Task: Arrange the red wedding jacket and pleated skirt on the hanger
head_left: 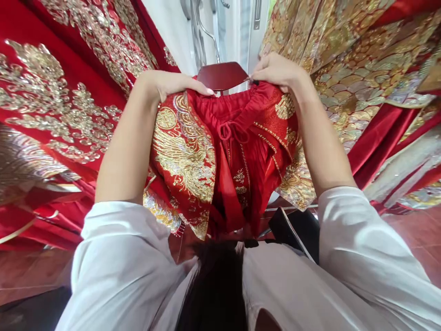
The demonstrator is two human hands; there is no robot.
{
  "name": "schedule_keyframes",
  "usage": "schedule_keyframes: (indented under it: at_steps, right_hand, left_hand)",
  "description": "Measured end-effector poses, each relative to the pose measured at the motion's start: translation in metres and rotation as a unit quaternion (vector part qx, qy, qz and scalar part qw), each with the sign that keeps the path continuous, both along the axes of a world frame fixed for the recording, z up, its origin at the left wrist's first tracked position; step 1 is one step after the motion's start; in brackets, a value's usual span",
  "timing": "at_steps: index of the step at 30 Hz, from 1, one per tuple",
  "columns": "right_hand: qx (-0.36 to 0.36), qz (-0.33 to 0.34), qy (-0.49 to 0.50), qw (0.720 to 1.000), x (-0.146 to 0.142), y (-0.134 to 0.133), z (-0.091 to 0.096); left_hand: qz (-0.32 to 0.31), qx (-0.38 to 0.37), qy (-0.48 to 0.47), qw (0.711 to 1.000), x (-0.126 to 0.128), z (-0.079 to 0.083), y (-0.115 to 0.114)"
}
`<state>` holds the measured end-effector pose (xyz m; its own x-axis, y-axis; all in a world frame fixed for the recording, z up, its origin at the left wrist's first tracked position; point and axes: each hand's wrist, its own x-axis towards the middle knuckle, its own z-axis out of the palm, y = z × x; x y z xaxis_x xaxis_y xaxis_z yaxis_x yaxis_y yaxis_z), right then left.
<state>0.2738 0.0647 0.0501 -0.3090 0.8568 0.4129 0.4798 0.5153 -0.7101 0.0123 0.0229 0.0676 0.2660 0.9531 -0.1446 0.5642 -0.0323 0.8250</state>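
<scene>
A red skirt (227,170) with gold embroidery and a gathered drawstring waist hangs in front of me, its cord tied in a bow (225,132). My left hand (172,85) is closed on the left side of the waistband, thumb on top and the other fingers hidden behind the cloth. At the right end of the waistband, my right hand (277,71) pinches the fabric beside a small dark piece that looks like a clip. Between both hands, a dark red hanger (223,76) stands just above the waistband, below a metal hook (215,46).
Red garments with silver-gold beading (82,101) hang close on the left. Gold scale-patterned garments (344,69) crowd the right side. Behind the hanger is a white door frame (255,27). A black object (296,232) stands low at right over the reddish tiled floor (413,239).
</scene>
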Motion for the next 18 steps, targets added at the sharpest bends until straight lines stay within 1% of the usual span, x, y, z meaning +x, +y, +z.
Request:
schedule_keyframes:
  at_steps: [2,3,5,7,9,10,11,12,15,16,18]
  right_hand:
    - [-0.074,0.047,-0.054,0.995,-0.001,0.006,0.003]
    - [-0.107,0.079,-0.073,0.988,-0.002,0.010,0.005]
    - [-0.153,0.134,-0.097,0.974,-0.006,0.019,0.009]
    - [-0.171,0.181,-0.111,0.962,-0.010,0.032,0.012]
    - [-0.175,0.221,-0.122,0.952,-0.014,0.046,0.012]
    - [-0.169,0.227,-0.124,0.951,-0.016,0.053,0.011]
    - [-0.156,0.218,-0.123,0.955,-0.018,0.058,0.010]
    - [-0.139,0.195,-0.118,0.964,-0.020,0.062,0.009]
    - [-0.089,0.105,-0.097,0.986,-0.022,0.067,0.005]
    - [-0.081,0.085,-0.093,0.989,-0.021,0.067,0.005]
    - [-0.073,0.064,-0.090,0.991,-0.021,0.065,0.004]
  left_hand:
    - [0.023,-0.008,0.002,1.000,0.001,0.004,0.005]
    - [0.019,-0.010,0.006,1.000,0.001,0.005,0.008]
    - [-0.018,0.002,0.004,1.000,0.002,0.004,0.011]
    - [-0.053,0.026,-0.014,0.998,0.001,0.000,0.013]
    - [-0.058,0.035,-0.032,0.997,-0.003,-0.005,0.015]
    - [-0.053,0.030,-0.040,0.997,-0.005,-0.008,0.016]
    - [-0.046,0.020,-0.048,0.998,-0.007,-0.010,0.017]
    - [-0.037,0.009,-0.058,0.998,-0.009,-0.012,0.019]
    - [-0.008,-0.022,-0.081,0.996,-0.012,-0.016,0.022]
    - [0.002,-0.022,-0.086,0.996,-0.013,-0.017,0.022]
    - [0.016,0.004,-0.102,0.995,-0.012,-0.019,0.021]
